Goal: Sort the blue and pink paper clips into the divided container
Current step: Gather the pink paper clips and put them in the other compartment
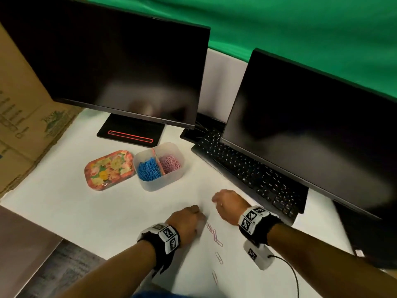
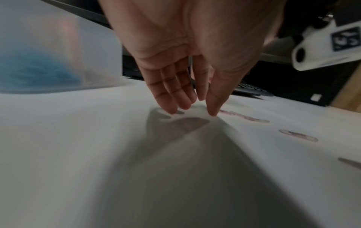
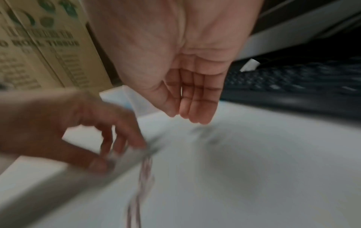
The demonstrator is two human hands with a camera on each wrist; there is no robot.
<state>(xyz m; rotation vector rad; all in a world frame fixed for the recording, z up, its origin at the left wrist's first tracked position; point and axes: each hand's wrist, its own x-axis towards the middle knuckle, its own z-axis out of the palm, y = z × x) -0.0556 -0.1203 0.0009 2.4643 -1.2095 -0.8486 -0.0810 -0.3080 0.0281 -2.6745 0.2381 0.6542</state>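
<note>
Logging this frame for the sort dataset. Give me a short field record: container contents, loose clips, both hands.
container: divided container, blue clips in left compartment, pink clips in right
loose clips: pink paper clips on the white table, none blue visible
left hand: left hand fingertips at the table beside the loose clips, nothing visibly held
right hand: right hand fingers straight, empty
beside container: floral tin

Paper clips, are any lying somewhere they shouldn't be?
Yes. Several pink paper clips lie loose on the table between the two hands, not in the container, whose pink side already holds others.
</note>
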